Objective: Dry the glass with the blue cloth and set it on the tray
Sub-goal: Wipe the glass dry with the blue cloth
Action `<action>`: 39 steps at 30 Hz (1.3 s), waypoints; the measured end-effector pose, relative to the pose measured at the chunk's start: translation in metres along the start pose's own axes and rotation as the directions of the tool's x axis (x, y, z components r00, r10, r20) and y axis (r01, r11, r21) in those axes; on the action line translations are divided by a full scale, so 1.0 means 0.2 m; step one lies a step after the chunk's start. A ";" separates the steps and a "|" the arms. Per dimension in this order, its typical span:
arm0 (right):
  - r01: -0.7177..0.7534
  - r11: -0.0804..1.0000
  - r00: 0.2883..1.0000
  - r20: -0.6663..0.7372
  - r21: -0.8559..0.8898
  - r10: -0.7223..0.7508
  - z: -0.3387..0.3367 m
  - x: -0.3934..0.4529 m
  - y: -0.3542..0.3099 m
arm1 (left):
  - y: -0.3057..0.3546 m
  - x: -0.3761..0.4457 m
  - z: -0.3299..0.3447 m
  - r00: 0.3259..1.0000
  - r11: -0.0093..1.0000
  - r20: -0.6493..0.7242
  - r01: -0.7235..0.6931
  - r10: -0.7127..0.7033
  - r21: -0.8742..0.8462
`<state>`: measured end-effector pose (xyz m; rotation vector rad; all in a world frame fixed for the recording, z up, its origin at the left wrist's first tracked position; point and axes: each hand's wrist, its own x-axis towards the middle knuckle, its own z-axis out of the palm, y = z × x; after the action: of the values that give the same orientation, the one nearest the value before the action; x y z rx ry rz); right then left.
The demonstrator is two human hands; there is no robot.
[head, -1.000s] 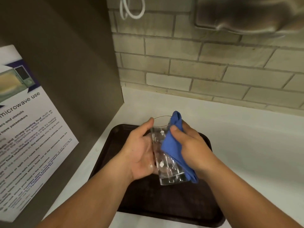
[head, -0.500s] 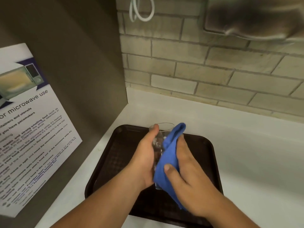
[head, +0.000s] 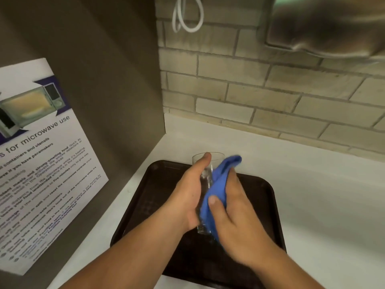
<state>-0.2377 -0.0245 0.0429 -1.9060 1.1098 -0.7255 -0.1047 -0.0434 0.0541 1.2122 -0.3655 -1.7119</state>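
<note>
Since a moment ago my right hand (head: 235, 207) has slid down the glass (head: 205, 178), so the blue cloth (head: 218, 184) now covers most of its right side where before it was bunched nearer the rim. My left hand (head: 187, 195) is closed around the glass from the left, thumb tip up by the rim. My right hand presses the cloth flat against the opposite wall, thumb across the fold and fingers wrapped behind.

The glass sits between my palms, its long axis running away from me and tilted off upright, mouth at the far end, base nearest my wrists. It hangs over the middle of the dark tray (head: 268, 197), and I cannot tell how far above it.

I judge the drying is under way, not finished. To set it down, the base must swing under the mouth, and my left hand, which has the bare grip, is the one to do it. The tray lies on the white counter (head: 323, 195), below the brick wall (head: 260, 90).
</note>
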 end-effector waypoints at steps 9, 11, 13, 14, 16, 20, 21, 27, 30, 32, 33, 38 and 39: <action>-0.052 0.952 0.993 -0.087 0.303 0.082 -0.15 0.24 -0.02 | 0.01 -0.03 -0.04 0.993 0.996 0.108 -0.045 0.053 -0.078; -0.071 0.934 0.988 -0.102 0.349 0.113 -0.14 0.24 -0.03 | 0.00 -0.03 -0.03 0.992 0.994 0.116 -0.043 0.055 -0.102; -0.087 0.928 0.984 -0.115 0.362 0.137 -0.14 0.21 0.00 | 0.00 -0.02 -0.03 0.992 0.993 0.116 -0.037 0.050 -0.110; -0.102 0.923 0.985 -0.095 0.370 0.147 -0.15 0.19 0.01 | 0.00 -0.01 -0.03 0.993 0.993 0.104 -0.037 0.048 -0.109; -0.123 0.934 0.992 0.014 0.336 0.126 -0.14 0.11 0.03 | 0.01 0.01 -0.05 0.997 0.993 0.062 -0.036 0.043 -0.117; 0.017 0.995 0.988 0.148 0.100 -0.032 -0.08 -0.03 0.01 | -0.01 0.04 -0.06 1.000 0.997 0.023 -0.014 0.016 -0.072; 0.059 0.996 0.993 0.101 0.070 -0.066 -0.08 -0.01 -0.01 | -0.02 0.03 -0.05 0.999 0.999 0.031 -0.017 0.018 -0.047; -0.037 0.964 0.991 -0.116 0.265 0.069 -0.20 0.24 -0.05 | 0.00 -0.03 0.02 0.989 0.994 0.117 -0.089 0.095 -0.059; -0.012 0.974 0.996 0.092 0.228 -0.009 -0.14 0.10 -0.04 | 0.09 -0.01 -0.01 0.990 0.987 0.000 -0.139 0.140 -0.078; 0.033 0.986 0.988 0.146 0.161 -0.057 -0.08 0.01 -0.04 | 0.10 -0.01 -0.03 0.990 0.989 -0.044 -0.134 0.131 -0.064; 0.058 0.991 0.990 0.121 0.120 -0.073 -0.06 0.01 -0.03 | 0.09 -0.01 -0.02 0.991 0.992 -0.047 -0.125 0.123 -0.037; 0.010 0.992 0.971 -0.239 0.123 0.020 -0.12 0.23 -0.11 | 0.02 -0.04 0.05 0.993 0.993 0.027 -0.113 0.114 -0.021; -0.022 0.986 0.967 -0.247 0.167 0.064 -0.15 0.26 -0.11 | 0.04 -0.05 0.06 0.993 0.993 0.042 -0.111 0.112 -0.024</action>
<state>-0.2273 -0.0749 0.0821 -1.6793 1.2026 -1.0238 -0.1104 -0.0420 0.0697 1.1202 -0.4323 -1.6432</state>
